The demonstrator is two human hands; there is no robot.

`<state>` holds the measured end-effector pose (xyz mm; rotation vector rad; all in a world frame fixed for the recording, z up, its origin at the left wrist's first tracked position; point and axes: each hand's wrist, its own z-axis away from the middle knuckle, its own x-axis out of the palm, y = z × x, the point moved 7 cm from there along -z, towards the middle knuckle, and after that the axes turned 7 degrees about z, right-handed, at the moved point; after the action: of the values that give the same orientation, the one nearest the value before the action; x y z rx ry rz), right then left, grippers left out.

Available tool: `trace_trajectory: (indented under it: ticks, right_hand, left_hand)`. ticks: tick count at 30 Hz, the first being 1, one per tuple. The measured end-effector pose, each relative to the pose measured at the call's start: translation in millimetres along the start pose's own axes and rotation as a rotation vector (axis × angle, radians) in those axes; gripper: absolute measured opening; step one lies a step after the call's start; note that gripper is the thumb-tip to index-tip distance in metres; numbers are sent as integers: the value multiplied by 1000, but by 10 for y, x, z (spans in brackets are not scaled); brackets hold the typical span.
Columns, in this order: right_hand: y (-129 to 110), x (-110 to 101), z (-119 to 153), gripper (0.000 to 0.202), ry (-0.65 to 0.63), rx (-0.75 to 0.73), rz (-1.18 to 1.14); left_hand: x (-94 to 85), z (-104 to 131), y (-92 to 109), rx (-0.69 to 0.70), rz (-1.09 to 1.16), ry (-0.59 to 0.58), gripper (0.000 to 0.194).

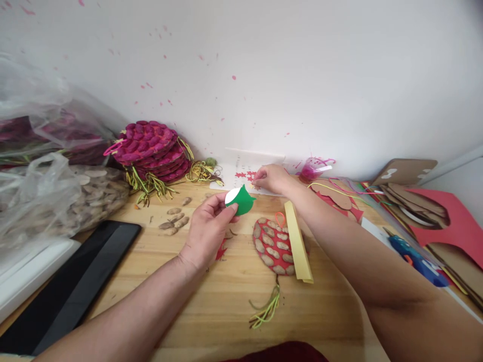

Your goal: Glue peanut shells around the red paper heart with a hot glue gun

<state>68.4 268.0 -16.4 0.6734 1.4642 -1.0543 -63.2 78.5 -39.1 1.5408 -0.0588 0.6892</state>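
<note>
Between the thumb and fingers of my left hand (211,218) is a green paper cutout (243,203), white on one side and with a pointed tip. My right hand (274,178) reaches over a white sheet (228,173) by the wall, fingertips pinched together; anything in them is too small to make out. Small red paper cutouts (240,175) lie on the sheet beside those fingertips. Below my hands rests a round red disc (273,249) covered in rows of peanuts, with an orange loop on top and a yarn tassel (266,311) hanging off it. A folded yellow paper strip (298,244) overlaps its right edge.
Magenta peanut discs (151,143) are stacked at the back left, beside a plastic bag of peanuts (94,191) and a black tablet-like slab (75,286). Loose peanuts (175,218) lie nearby. Rightward are a pink-stained cup (309,171), a blue glue gun (415,259) and cardboard pieces (407,206).
</note>
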Motion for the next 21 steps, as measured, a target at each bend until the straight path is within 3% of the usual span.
trace_trajectory:
  ticks: [21]
  right_hand:
    - [-51,10,120,11,69,-136,47]
  left_hand:
    - [-19,-37,-19,-12,27,-9,36]
